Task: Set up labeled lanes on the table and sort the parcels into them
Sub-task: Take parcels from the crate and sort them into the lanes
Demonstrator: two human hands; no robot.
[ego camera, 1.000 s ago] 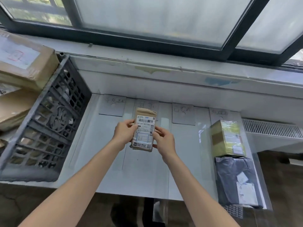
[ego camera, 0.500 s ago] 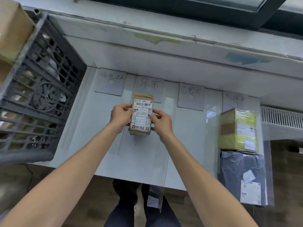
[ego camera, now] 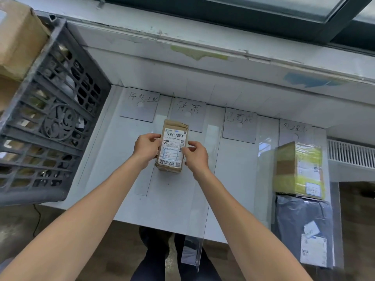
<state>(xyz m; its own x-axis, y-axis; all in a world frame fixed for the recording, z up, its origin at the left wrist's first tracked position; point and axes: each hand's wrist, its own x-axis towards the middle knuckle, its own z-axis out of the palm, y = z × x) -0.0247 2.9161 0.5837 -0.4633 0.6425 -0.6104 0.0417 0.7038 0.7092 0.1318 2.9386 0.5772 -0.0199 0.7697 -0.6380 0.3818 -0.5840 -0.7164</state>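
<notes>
Holding parcel (ego camera: 172, 148) by both long edges: left hand (ego camera: 146, 148) curls round left side, right hand (ego camera: 196, 154) pinches right side. Parcel stands on end, label toward camera, over second lane from left, just below its card (ego camera: 188, 113); whether bottom touches table (ego camera: 233, 179) unclear. Judged light, small, cardboard-stiff; tape wrap possibly slick, top crumpled. Best hold: opposite side faces, mid-height, off label. In rightmost lane: box (ego camera: 298, 171), bag (ego camera: 304, 226).
</notes>
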